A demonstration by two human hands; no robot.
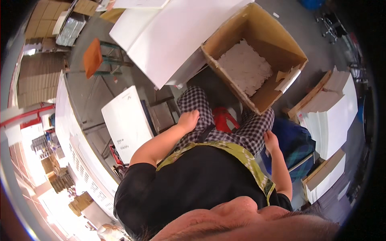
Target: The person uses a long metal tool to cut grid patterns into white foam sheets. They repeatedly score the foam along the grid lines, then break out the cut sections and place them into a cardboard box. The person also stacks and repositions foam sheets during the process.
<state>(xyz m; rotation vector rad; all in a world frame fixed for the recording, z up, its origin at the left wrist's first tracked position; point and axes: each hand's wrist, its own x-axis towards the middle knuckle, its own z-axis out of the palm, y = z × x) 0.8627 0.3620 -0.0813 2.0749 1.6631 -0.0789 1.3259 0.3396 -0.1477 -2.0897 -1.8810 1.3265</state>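
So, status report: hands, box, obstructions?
Left hand at left thigh; right hand beside right thigh. Open cardboard box ahead, pale material inside. Red object between thighs.

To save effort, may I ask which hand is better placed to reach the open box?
Probably the right hand: it looks nearer the box; the left hand, on the thigh, seems farther.

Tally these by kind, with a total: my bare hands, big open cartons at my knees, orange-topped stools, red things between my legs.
Bare hands, left hand and right hand: 2
Big open carton: 1
Orange-topped stool: 1
Red thing between the legs: 1
Total: 5
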